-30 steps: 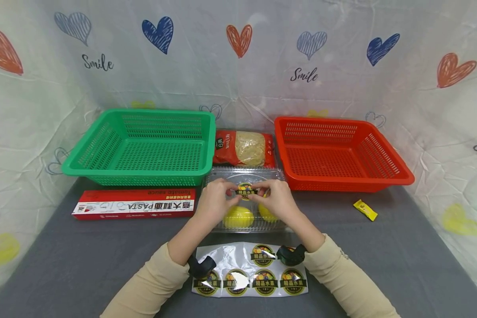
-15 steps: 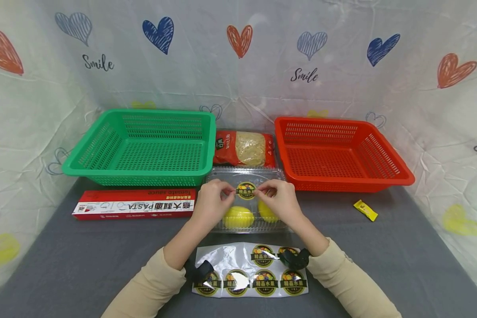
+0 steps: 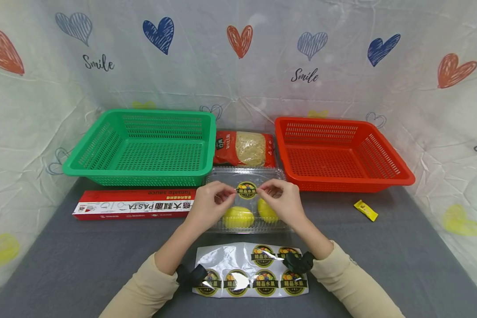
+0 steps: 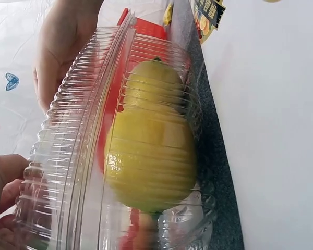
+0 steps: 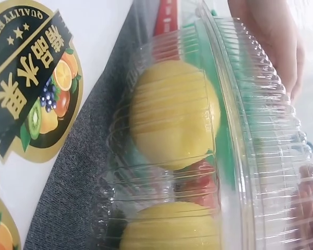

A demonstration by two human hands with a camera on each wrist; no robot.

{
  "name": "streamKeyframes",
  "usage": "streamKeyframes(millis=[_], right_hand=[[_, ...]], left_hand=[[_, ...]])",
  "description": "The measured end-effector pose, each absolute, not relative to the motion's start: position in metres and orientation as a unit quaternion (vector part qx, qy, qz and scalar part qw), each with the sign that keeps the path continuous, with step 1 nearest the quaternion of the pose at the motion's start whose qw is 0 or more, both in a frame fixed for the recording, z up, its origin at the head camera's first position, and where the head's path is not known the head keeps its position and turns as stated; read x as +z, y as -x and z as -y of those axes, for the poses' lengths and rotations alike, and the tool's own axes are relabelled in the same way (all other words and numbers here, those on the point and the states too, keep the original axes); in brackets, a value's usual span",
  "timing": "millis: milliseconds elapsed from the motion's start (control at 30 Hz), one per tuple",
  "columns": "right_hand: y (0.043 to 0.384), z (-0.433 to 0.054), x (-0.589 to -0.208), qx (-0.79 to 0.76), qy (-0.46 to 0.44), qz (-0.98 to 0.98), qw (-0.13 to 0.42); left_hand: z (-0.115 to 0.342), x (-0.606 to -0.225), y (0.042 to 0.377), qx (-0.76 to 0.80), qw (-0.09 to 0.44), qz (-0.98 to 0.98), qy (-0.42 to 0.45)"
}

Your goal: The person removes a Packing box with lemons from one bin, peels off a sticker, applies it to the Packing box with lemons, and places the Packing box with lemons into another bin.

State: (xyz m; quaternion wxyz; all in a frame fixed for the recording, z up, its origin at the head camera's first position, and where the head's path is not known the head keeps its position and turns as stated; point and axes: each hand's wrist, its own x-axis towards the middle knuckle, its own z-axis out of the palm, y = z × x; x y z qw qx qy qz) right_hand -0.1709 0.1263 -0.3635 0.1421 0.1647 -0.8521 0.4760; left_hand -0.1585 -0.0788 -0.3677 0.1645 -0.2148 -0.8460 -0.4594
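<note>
A clear plastic clamshell box (image 3: 248, 227) lies in the middle, with yellow lemon-like fruits (image 3: 238, 217) under its lid. On or just over the lid is a round black-and-gold fruit sticker (image 3: 247, 190). My left hand (image 3: 210, 203) pinches the sticker's left edge between thumb and forefinger. At the opposite edge my right hand (image 3: 283, 199) pinches it the same way. In the left wrist view, the box wall (image 4: 68, 140) partly covers my fingers. The right wrist view also shows fruit (image 5: 175, 114) through the ribbed plastic. Neither wrist view shows the pinched sticker.
A sheet of similar stickers (image 3: 226, 258) lies in front of the box. Behind it is a red noodle bag (image 3: 244, 149), between a green basket (image 3: 137, 172) and a red basket (image 3: 346, 180). A pasta box (image 3: 135, 204) lies left, a small yellow packet (image 3: 365, 210) right.
My fingertips have moved outward from over the sticker to its left and right edges. Both forearms have spread slightly apart. Sticker and box have stayed nearly in place.
</note>
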Motion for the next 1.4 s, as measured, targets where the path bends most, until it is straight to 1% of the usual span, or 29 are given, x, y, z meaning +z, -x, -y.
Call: streamKeyframes(millis=[167, 400, 667, 1200, 1400], right_hand=[[0.168, -0.129, -0.362, 0.487, -0.155, 0.848, 0.141], [0.165, -0.136, -0.361, 0.494, -0.139, 0.848, 0.13], [0.142, -0.132, -0.325, 0.498, -0.122, 0.849, 0.126], [0.14, -0.154, -0.327, 0.508, -0.094, 0.844, 0.146], [0.148, -0.169, -0.341, 0.514, -0.093, 0.838, 0.16]], left_hand=[[0.082, -0.368, 0.156, -0.481, 0.161, 0.835, 0.213], [0.086, -0.366, 0.151, -0.495, 0.181, 0.825, 0.204], [0.089, -0.364, 0.146, -0.511, 0.183, 0.822, 0.173], [0.099, -0.368, 0.143, -0.518, 0.178, 0.829, 0.114], [0.101, -0.369, 0.14, -0.524, 0.161, 0.832, 0.089]])
